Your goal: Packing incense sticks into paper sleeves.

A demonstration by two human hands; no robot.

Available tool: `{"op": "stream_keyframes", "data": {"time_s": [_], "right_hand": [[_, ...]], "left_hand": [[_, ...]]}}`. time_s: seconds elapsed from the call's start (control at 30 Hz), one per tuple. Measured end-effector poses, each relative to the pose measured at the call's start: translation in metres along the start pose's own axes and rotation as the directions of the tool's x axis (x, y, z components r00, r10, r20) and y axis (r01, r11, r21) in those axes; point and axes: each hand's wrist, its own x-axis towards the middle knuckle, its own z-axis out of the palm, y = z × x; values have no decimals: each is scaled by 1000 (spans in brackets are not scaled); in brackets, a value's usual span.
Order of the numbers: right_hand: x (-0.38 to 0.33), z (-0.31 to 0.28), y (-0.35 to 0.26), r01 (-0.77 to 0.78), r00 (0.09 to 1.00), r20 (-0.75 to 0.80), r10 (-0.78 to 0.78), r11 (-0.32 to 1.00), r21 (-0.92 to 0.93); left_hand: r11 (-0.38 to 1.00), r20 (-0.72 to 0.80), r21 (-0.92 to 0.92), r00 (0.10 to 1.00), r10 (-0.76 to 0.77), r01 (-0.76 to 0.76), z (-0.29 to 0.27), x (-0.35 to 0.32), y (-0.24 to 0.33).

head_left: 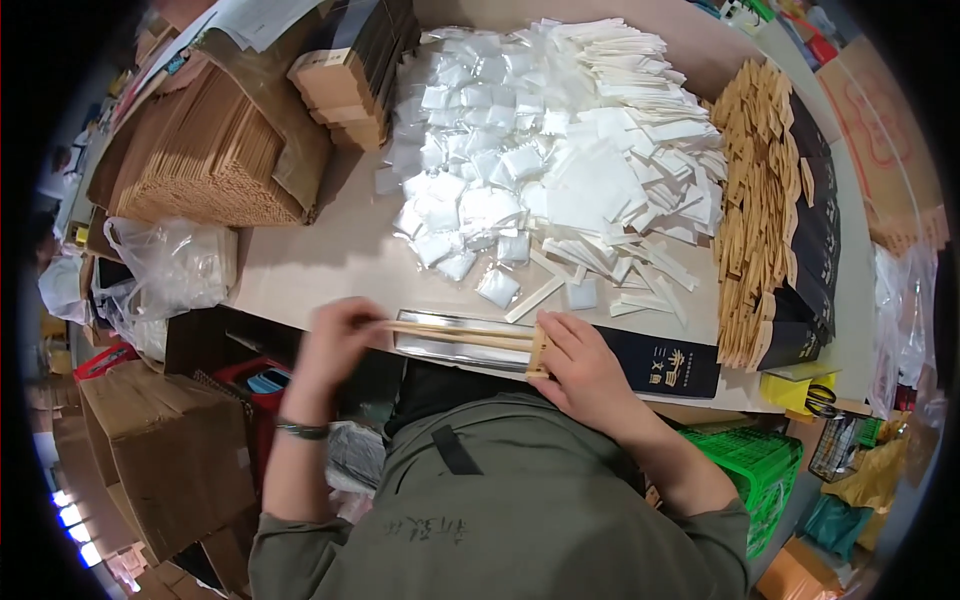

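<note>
A pair of light wooden chopsticks lies level in front of me at the table's near edge. My left hand has its fingers closed at the chopsticks' left end, slightly blurred. Their right end meets the brown mouth of a black paper sleeve. My right hand grips that sleeve near its mouth, thumb below and fingers above. Under the chopsticks shows a shiny clear-and-silver strip. How far the chopsticks reach inside the sleeve is hidden.
Beyond my hands lie heaps of small white packets and white paper strips. At right stands a long row of brown-and-black sleeves. Brown card bundles and a plastic bag sit left; a green crate is below right.
</note>
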Motion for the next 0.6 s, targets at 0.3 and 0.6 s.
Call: {"op": "stream_keyframes", "data": {"time_s": [0.3, 0.6], "right_hand": [[0, 10, -3, -94, 993, -86, 85, 990, -106], [11, 22, -12, 145, 970, -207, -128, 987, 69]], "left_hand": [[997, -218, -39, 974, 56, -66, 99, 11, 46], [586, 145, 618, 809, 570, -524, 71, -9, 52]]}}
